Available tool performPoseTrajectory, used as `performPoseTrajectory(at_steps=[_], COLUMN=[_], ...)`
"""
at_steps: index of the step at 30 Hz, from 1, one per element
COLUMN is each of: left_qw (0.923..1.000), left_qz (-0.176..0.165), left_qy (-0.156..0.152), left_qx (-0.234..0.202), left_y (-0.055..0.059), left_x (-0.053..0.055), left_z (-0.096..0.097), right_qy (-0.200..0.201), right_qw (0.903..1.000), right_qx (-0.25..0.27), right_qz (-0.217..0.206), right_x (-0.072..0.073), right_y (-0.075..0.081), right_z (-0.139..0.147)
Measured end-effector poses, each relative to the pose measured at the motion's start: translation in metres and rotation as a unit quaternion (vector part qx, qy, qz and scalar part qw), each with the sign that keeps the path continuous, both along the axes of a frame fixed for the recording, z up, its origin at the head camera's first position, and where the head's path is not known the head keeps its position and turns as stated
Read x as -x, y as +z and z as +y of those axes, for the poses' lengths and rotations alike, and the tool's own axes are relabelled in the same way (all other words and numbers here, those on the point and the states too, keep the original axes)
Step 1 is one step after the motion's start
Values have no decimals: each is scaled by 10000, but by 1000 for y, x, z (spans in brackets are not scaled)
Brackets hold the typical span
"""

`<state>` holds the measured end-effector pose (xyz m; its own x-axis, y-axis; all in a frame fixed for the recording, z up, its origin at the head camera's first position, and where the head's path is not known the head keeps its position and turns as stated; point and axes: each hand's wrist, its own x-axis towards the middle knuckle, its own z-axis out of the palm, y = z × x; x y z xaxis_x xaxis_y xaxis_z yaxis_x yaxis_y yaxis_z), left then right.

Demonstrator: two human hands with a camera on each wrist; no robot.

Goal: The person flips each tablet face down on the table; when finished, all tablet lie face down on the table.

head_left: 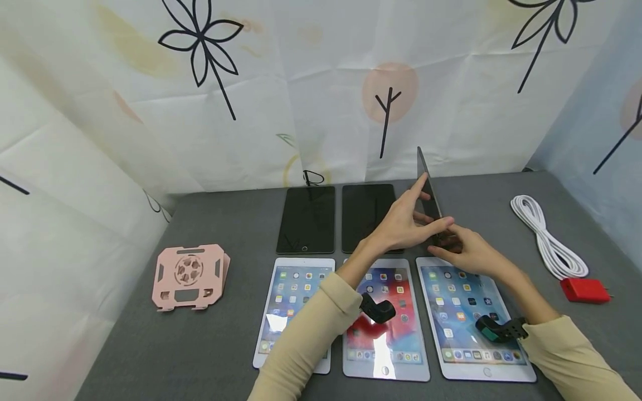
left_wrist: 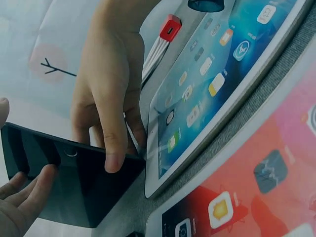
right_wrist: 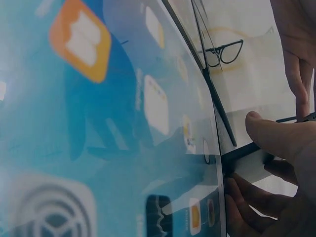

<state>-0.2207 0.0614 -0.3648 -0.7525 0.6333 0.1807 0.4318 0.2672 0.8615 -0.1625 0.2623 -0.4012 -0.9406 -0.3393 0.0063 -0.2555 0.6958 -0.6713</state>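
Note:
A black tablet (head_left: 428, 192) is held up on edge above the back row, tilted, its dark face turned left. My left hand (head_left: 401, 220) holds it with fingers on the dark face and the thumb near its close edge. In the left wrist view, left fingertips (left_wrist: 47, 173) touch the glass beside the round home button. My right hand (head_left: 468, 250) grips the tablet's lower end between thumb and fingers, above the right white tablet (head_left: 486, 372). In the right wrist view, the right thumb (right_wrist: 269, 131) lies over the tablet's edge, with fingers below.
Two black tablets, one left (head_left: 306, 220) and one right (head_left: 366, 211), lie behind two more white tablets, left (head_left: 296, 312) and middle (head_left: 386, 370). A pink folding stand (head_left: 189, 277) lies left. A coiled white cable (head_left: 549, 239) and red charger (head_left: 585, 291) lie right.

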Motion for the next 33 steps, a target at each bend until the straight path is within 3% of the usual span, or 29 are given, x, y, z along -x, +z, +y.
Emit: performPoseTrajectory(at_steps=[10, 21, 26, 29, 33], left_qw=[9998, 9988, 9984, 9976, 9913], left_qz=[-166, -168, -149, -398, -1309], left_qy=[60, -46, -79, -17, 127], left_qx=[-67, 464, 539, 570, 111], left_y=[-1, -4, -7, -9, -13], left_x=[5, 8, 9, 9, 9], left_z=[-12, -28, -31, -33, -36], right_qy=[71, 48, -105, -320, -493], right_qw=[9999, 10000, 9994, 9976, 9943], right_qx=[49, -71, -225, -385, -412], right_qz=[53, -12, -246, -486, -852], right_x=[1, 4, 6, 8, 11], right_y=[-2, -3, -2, 0, 2], right_z=[0, -4, -3, -2, 0])
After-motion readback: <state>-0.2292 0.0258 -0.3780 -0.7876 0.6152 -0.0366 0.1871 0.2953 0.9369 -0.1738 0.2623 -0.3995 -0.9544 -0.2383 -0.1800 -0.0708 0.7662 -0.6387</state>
